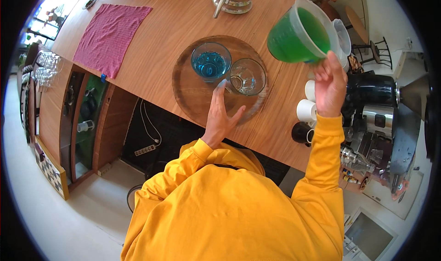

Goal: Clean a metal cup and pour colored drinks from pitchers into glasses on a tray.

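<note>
My right hand is closed on a clear plastic measuring jug of green liquid, held tilted above the right part of the table. On a round wooden tray stand two clear glasses side by side. The left glass has blue liquid in it; the right glass looks empty. My left hand reaches over the tray's near side, thumb and fingers apart. Its fingertips are at the empty glass's left side, and I cannot tell if they touch it.
A metal gooseneck kettle stands at the far edge of the view. A pink cloth lies on the left of the wooden table. White cups, a black cup and coffee equipment crowd the right side.
</note>
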`<state>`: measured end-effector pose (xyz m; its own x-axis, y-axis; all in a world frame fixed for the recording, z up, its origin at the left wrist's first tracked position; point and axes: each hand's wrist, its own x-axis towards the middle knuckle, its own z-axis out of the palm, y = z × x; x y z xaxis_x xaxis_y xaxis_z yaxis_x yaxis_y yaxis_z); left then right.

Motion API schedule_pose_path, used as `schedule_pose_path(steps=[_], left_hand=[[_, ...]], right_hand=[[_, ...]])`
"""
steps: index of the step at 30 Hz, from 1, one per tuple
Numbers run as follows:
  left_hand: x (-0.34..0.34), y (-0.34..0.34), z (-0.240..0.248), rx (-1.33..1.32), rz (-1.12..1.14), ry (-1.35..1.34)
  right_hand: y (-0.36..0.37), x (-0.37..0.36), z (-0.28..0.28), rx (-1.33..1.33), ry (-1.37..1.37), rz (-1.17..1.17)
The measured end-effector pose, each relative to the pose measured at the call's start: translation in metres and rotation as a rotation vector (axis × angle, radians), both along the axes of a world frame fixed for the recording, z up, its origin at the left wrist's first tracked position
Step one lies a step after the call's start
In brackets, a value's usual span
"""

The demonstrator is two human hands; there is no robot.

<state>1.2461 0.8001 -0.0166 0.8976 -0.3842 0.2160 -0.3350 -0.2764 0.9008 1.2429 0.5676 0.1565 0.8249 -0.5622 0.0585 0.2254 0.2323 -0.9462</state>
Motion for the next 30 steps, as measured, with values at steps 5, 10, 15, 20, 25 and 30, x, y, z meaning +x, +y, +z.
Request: schedule_pose_path(steps=[5, 10, 15, 20, 25, 30], left_hand=[[0.004, -0.013, -0.004, 0.001, 0.031, 0.032], [0.009, -0.023, -0.009, 0.003, 0.076, 0.008], [0.011, -0.030, -0.014, 0.030, 0.136, -0.006], [0.014, -0.030, -0.013, 0.032, 0.160, -0.013], [0.015, -0.028, -0.012, 0.029, 0.158, -0.035], [0.016, -0.027, -0.011, 0.013, 0.153, -0.009]], right_hand=[[-0.017, -0.045, 0.011, -0.035, 0.061, 0.090], [-0.017, -0.073, 0.013, -0.086, 0.199, 0.086], [-0.019, -0.088, 0.004, -0.136, 0.330, 0.138], [-0.019, -0.093, 0.000, -0.171, 0.415, 0.188], [-0.020, -0.093, -0.002, -0.274, 0.478, 0.301], [-0.021, -0.091, -0.001, -0.368, 0.536, 0.341]])
